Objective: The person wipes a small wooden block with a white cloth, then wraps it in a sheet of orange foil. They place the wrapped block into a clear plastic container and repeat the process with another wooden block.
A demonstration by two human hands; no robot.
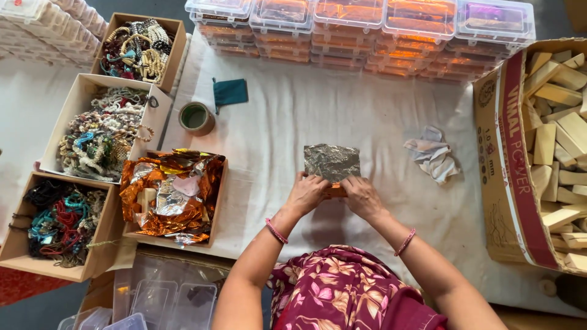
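A crinkled sheet of silver foil lies on the white cloth in front of me. My left hand and my right hand press on its near edge, fingers curled over it. A small orange piece shows between the two hands, mostly hidden under them. Both wrists wear thin pink bangles.
A box of orange foil scraps stands at my left, beside three boxes of bead strings. A tape roll and green pouch lie behind. Clear plastic cases line the back. A carton of wooden blocks is right, near a crumpled cloth.
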